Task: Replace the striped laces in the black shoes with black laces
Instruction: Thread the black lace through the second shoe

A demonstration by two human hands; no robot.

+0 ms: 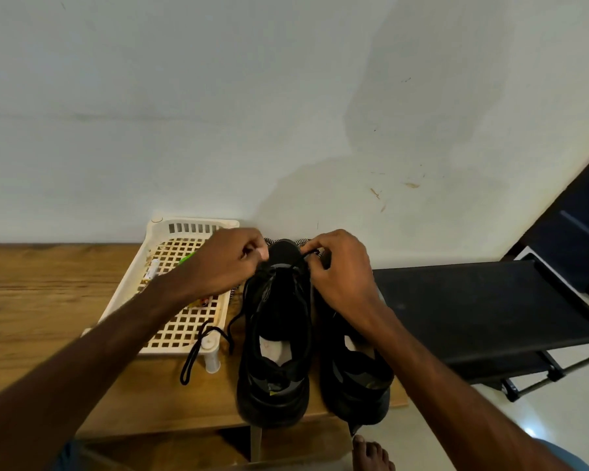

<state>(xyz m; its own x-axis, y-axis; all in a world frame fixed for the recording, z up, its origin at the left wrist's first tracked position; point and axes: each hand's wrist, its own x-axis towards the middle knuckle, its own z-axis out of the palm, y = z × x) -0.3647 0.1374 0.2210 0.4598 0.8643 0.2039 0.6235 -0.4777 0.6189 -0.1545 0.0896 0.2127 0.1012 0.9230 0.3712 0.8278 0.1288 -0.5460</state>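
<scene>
**Head view: both hands at the front eyelets of the left shoe**

Two black shoes stand side by side at the right end of the table [48,300], toes toward the wall [218,113] at the back edge, heels over the front edge. The left shoe [274,338] is the one being handled; the right shoe [354,372] stands just beside it, partly covered by the right forearm. The hands are apart, one on each side of the left shoe's tongue. The right hand [342,270] pinches the black lace [309,253] between thumb and fingertips, above the toe end. The left hand [230,263] has its fingers curled tight against the shoe's left side; whether they hold the lace cannot be told. A free length of black lace trails from the shoe across the table to lie in front of a white basket [184,322]. The striped lace [233,294] shows between that basket and the left shoe, and again behind the toe. A black rack [473,307] adjoins the table's right edge. A bare foot [371,452] shows on the floor below.
</scene>
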